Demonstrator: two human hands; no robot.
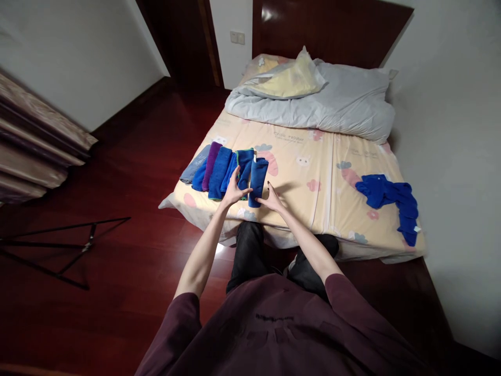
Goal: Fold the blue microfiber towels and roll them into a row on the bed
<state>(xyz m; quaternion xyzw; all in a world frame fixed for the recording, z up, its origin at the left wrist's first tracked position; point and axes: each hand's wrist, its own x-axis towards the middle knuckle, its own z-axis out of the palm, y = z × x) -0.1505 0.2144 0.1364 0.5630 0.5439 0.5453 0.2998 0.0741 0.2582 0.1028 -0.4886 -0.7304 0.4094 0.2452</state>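
Note:
A rolled blue towel [258, 180] lies near the front edge of the bed, between my two hands. My left hand [235, 189] is open at its left side, fingers spread over the neighbouring towels and the thumb tip at the roll's edge. On the other side, my right hand [273, 199] is also open, its thumb against the lower part of the roll and its fingers apart. To the left is a row of folded towels: a green-edged blue one [246, 162], several plain blue ones [219, 172], a purple one [212, 166] and a grey-blue one [195, 166].
A crumpled blue cloth [387, 196] lies on the right of the patterned bed sheet [297, 201]. Grey bedding [344, 99] and a yellow pillow [293, 81] are at the headboard [329, 31]. Black stand legs [88, 243] rest on the floor at left, near a curtain [35, 141].

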